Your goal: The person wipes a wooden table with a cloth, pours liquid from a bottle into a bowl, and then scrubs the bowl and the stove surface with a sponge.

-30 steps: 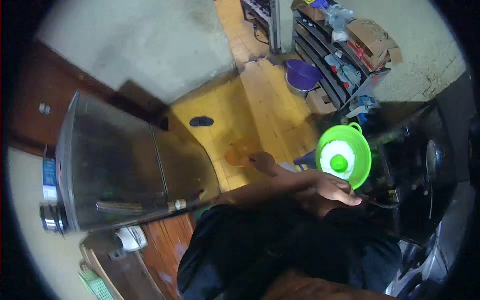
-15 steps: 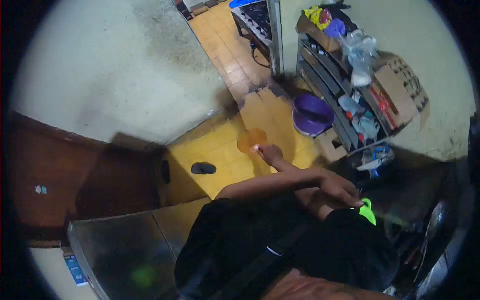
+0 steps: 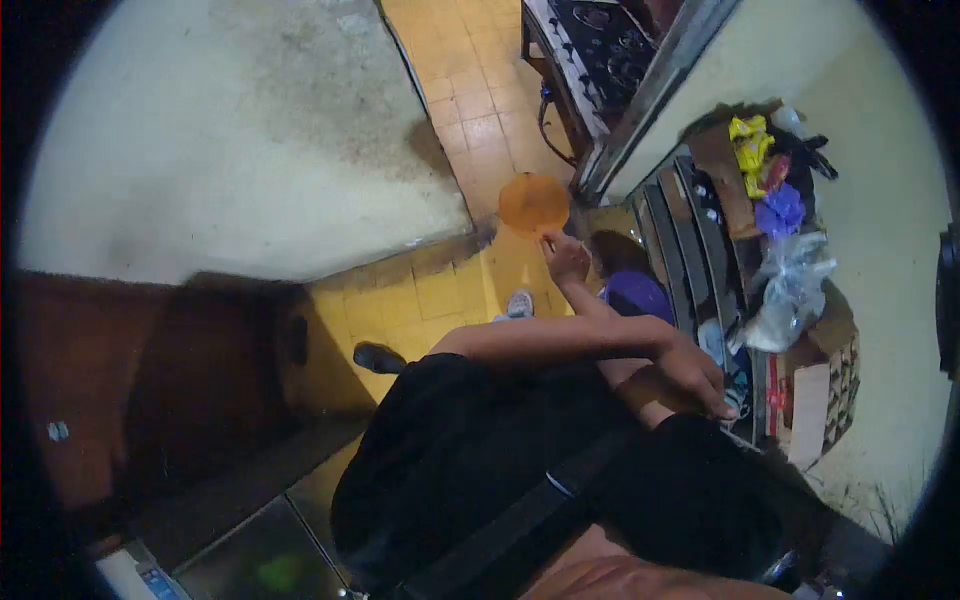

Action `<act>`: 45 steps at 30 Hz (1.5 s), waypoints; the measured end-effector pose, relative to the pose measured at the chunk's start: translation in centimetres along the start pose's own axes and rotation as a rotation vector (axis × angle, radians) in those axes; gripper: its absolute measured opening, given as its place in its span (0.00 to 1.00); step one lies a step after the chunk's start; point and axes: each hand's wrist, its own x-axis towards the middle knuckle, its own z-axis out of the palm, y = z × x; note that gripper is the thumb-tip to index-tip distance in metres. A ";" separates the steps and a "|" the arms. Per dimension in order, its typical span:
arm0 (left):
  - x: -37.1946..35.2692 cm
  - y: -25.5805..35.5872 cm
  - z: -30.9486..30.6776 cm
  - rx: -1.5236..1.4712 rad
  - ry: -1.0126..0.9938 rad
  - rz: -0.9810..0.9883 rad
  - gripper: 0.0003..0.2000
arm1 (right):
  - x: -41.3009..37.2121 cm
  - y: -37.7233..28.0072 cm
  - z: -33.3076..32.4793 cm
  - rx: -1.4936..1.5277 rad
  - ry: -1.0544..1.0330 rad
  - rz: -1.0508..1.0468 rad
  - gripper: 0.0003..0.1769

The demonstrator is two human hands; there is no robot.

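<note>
Evidently, the right hand (image 3: 568, 261) pinches the round orange disc (image 3: 533, 204), lying at its eleven o'clock; the left hand (image 3: 698, 378), farther off at four o'clock, holds I cannot tell what, if anything.

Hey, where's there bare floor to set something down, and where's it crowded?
Bare yellow floor lies between the pale wall and the dark shoe. More bare tile runs beyond the orange disc in your right hand, between that wall and the stove. It's crowded at the shelf, with plastic bags and a cardboard box on top.
</note>
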 end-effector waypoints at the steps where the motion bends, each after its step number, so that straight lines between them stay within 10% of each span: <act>1: -1.3 0.8 -2.4 0.015 -0.019 0.021 0.32 | 2.8 -0.2 0.6 0.059 -0.021 0.037 0.11; 14: -18.7 3.6 -36.4 -0.004 -0.033 -0.096 0.33 | 38.2 -0.6 11.9 -0.002 -0.377 0.212 0.13; 27: -45.3 12.0 -71.5 0.159 0.292 -0.005 0.32 | 75.9 -5.6 25.9 0.053 -0.508 -0.129 0.13; 35: -63.2 18.2 -85.9 0.141 0.429 0.257 0.29 | 99.4 -8.2 34.2 -0.007 -0.565 -0.133 0.11; 45: -77.1 18.5 -107.2 0.089 0.259 0.053 0.27 | 122.1 -10.3 45.9 0.092 -0.563 0.021 0.12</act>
